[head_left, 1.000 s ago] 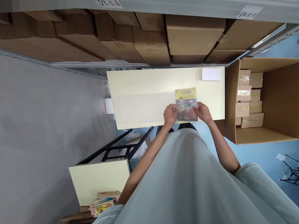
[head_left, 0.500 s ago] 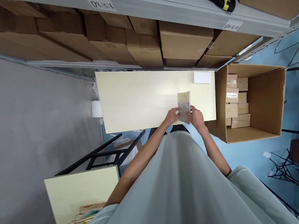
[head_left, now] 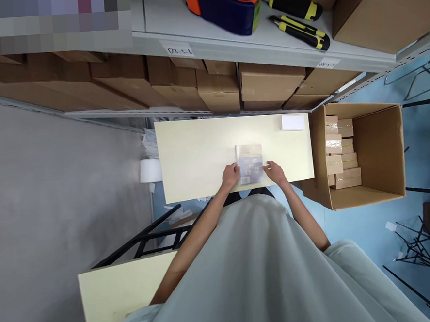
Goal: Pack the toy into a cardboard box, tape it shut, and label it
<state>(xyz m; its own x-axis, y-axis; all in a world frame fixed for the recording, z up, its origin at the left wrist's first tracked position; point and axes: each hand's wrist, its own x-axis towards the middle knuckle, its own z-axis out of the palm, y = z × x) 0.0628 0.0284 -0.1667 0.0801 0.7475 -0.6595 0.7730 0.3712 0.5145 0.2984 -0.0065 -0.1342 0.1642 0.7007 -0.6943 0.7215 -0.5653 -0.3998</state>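
A flat, pale rectangular packet with a glossy, plastic-like surface [head_left: 250,159] lies on the cream tabletop [head_left: 193,157] in front of me. It has faint bluish-grey print and a small white label near its lower edge; what is inside I cannot make out. My left hand [head_left: 231,175] has its fingers closed at the packet's left edge. At the opposite edge, my right hand [head_left: 275,172] pinches with thumb and fingertips. A small white box or block [head_left: 293,122] rests at the table's far right corner.
Right of the table stands an open cardboard box [head_left: 380,155] with several small taped cartons [head_left: 348,173] inside. Ahead, a metal shelf [head_left: 222,46] holds cardboard boxes [head_left: 272,82], two black-and-yellow utility knives [head_left: 304,31] and a navy-and-orange tape dispenser-like object [head_left: 227,7]. A second cream tabletop [head_left: 117,293] is at lower left.
The packet, tilted up before, now lies flatter and further left with its broad face upward. Both hands have moved left with it. The view has shifted to show more of the shelf.
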